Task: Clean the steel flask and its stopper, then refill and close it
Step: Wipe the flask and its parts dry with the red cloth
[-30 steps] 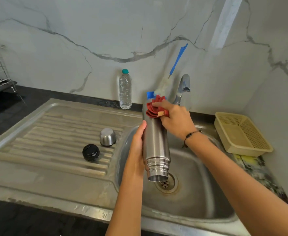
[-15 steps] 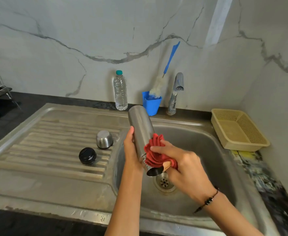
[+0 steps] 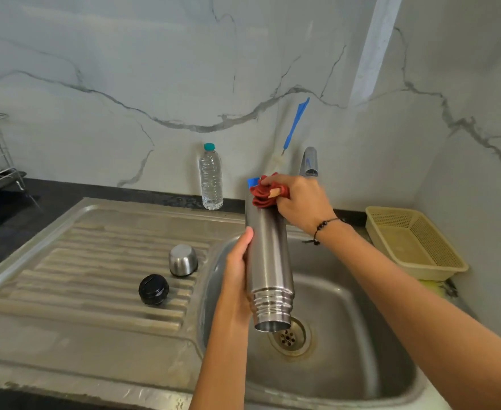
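Flask (image 3: 268,261) inverted over sink (image 3: 346,335), gripped by left hand (image 3: 237,279); right hand (image 3: 299,202) clutches red cloth (image 3: 262,193) at its base.

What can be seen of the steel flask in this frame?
The steel flask is a tall brushed-metal cylinder, held upside down and slightly tilted over the sink basin. Its stepped, ridged neck and open mouth point at the drain; no stopper is on it. The left hand holds its side, and the right hand presses a red cloth on its base.

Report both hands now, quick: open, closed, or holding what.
Left hand: closed round the upside-down steel flask, holding it over the sink.
Right hand: closed on the red cloth, pressing it against the flask's base.
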A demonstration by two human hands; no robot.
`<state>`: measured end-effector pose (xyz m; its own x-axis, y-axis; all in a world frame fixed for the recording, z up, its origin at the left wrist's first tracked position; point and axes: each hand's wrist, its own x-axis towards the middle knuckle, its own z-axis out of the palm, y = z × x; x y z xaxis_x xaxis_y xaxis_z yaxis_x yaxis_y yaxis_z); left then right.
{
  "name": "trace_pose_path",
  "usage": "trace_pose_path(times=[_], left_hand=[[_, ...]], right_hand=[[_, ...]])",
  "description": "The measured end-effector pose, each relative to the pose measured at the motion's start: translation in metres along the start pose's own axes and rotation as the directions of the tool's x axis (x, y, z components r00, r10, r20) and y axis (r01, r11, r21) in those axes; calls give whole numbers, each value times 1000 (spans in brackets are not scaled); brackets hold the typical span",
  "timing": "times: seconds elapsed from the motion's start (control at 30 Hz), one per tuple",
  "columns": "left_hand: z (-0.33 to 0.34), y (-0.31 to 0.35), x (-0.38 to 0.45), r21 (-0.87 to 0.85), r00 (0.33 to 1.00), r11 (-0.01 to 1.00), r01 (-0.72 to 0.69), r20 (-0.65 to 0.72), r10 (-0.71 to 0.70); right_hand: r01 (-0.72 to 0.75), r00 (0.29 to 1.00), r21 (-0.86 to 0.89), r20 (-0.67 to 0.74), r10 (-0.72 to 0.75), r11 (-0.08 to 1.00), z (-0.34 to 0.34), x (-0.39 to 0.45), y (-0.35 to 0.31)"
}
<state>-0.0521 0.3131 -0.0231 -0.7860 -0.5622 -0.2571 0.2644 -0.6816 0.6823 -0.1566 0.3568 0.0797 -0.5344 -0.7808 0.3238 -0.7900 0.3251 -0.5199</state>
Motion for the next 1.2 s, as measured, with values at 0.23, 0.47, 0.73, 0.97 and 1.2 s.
trace_pose_path(times=[0.23, 0.47, 0.73, 0.97, 1.2], left_hand=[[-3, 1, 4, -85, 996, 995, -52, 64, 58], [-8, -9, 6, -295, 996, 956, -9, 78, 33], [-8, -8, 8, -333, 999, 943, -1, -42, -14], [-14, -3, 6, -179, 999, 984, -11, -50, 2], [-9, 10, 2, -1, 999, 1000, 18, 39, -18]], right_hand=[[38, 997, -191, 75, -24, 981, 5, -31, -6], [75, 989, -65, 133, -66, 995, 15, -102, -5], [76, 993, 91, 78, -83, 993, 5, -113, 9], [-11, 996, 136, -91, 24, 991, -15, -34, 1], [61, 998, -139, 21, -59, 988, 3, -2, -9]])
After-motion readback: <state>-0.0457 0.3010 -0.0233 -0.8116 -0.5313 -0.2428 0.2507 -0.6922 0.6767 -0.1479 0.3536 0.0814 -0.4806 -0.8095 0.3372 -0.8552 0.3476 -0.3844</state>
